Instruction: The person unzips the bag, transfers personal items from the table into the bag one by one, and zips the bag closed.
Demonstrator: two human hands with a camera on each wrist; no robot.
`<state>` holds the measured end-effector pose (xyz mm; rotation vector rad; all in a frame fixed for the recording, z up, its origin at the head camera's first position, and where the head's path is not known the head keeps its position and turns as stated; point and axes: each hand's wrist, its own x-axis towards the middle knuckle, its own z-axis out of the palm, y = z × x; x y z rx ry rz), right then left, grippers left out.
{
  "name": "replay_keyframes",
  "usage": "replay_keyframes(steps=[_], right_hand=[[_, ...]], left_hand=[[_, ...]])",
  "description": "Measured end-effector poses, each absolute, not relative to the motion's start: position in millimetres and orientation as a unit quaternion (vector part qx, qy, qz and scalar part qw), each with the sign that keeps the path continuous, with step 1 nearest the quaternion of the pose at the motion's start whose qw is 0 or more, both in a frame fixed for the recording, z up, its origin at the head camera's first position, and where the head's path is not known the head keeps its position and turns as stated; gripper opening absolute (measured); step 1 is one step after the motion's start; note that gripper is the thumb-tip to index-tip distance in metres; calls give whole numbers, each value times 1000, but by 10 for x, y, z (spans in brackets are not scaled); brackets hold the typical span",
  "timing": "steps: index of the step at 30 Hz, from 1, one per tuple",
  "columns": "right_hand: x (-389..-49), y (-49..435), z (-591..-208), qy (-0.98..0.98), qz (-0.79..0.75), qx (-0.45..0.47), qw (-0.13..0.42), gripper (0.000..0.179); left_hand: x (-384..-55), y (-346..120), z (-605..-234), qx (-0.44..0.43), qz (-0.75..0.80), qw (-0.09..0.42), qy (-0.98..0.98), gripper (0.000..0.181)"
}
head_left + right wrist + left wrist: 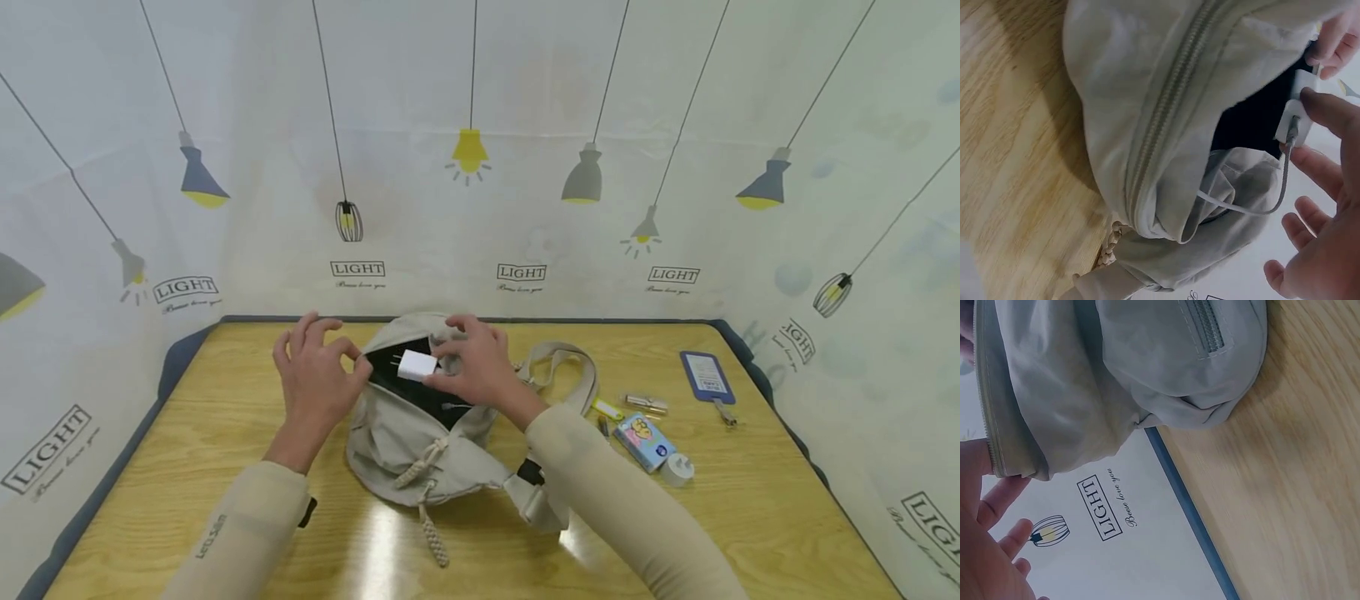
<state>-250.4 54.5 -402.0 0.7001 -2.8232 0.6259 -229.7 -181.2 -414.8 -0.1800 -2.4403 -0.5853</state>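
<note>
A light grey-beige bag (420, 467) lies on the table with its zipped mouth spread, showing a dark inside. My left hand (318, 379) pinches the left edge of that mouth between thumb and index finger; the left wrist view shows the fingers at the zipper's end. Over the opening, my right hand (480, 362) pinches a white charger plug (417, 366) between thumb and finger, its metal prongs facing left. A white cable (1247, 211) is plugged into the charger and runs down into the bag.
Right of the bag lie its strap (573, 354), a yellow-edged tag (607, 409), a lipstick-like tube (645, 404), a blue patterned packet (643, 442), a round white plug (677, 470) and a blue badge holder (707, 375). A printed curtain (420, 250) stands behind the table.
</note>
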Motion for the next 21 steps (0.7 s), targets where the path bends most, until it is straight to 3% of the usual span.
replay_keyframes(steps=[12,21], right_hand=[[-2526,459,-4196,-954,-5,273,122,36],[-2555,317,-4267,-941,-49,284,180,34]], left_hand=[[-2286,-1793,-4143,-73,-226,310,-921,18],[-2282,-1788,-4129,-73,-222,311,-921,19]])
